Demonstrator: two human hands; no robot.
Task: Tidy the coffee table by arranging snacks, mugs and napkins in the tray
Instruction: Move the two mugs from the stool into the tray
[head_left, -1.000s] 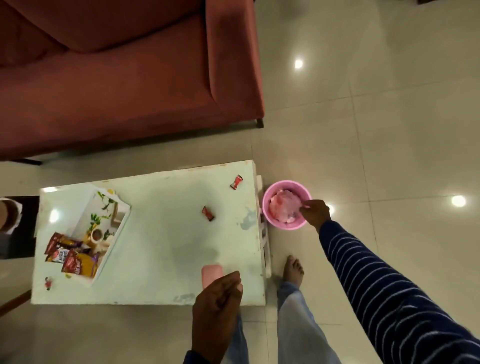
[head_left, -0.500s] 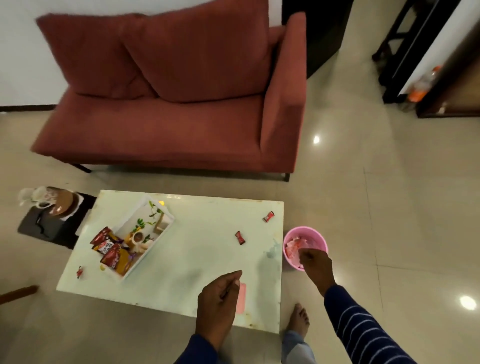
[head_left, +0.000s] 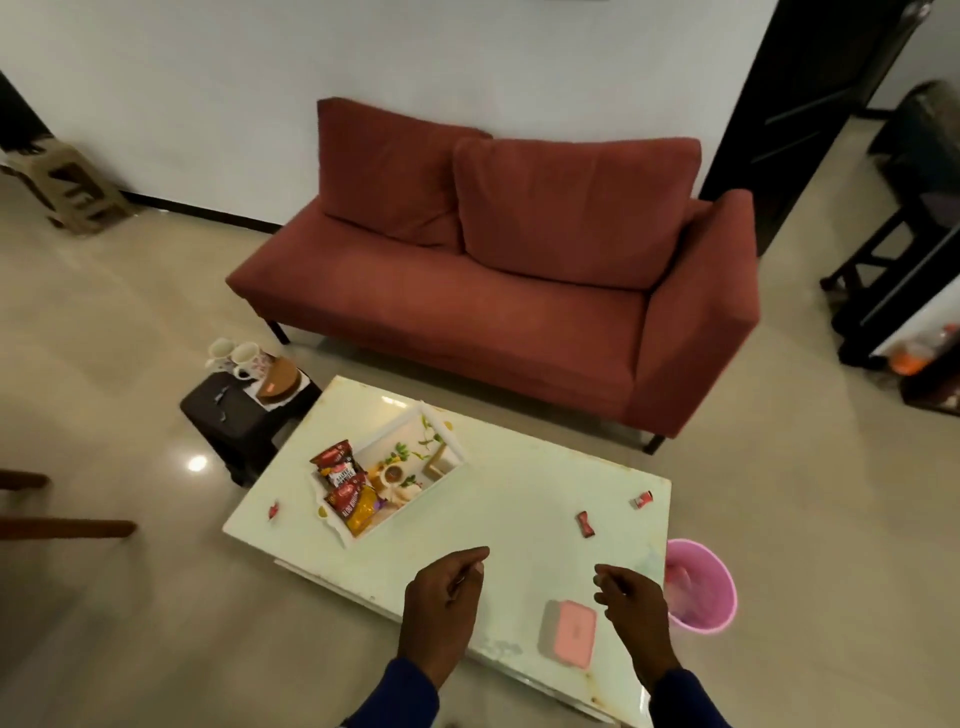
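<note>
A white tray (head_left: 441, 486) sits on the pale coffee table (head_left: 493, 519) and holds red and yellow snack packets (head_left: 345, 491) and a small mug (head_left: 393, 474). Loose red candies lie on the table: one at the left (head_left: 273, 510), one toward the right (head_left: 585, 523), one near the right edge (head_left: 643, 500). A pink box (head_left: 567, 632) rests near the front edge. My left hand (head_left: 441, 603) hovers over the front of the table with fingers loosely curled and nothing in it. My right hand (head_left: 631, 608) hangs beside the pink box, fingers apart, empty.
A pink bin (head_left: 698, 592) stands on the floor at the table's right end. A dark stool (head_left: 244, 415) at the left carries two white mugs (head_left: 234, 356) and a brown plate (head_left: 280, 385). A red sofa (head_left: 493, 301) stands behind the table.
My right hand has come away from the pink bin and back over the table. My head has lifted, so more of the room shows. The left hand stays near the front edge.
</note>
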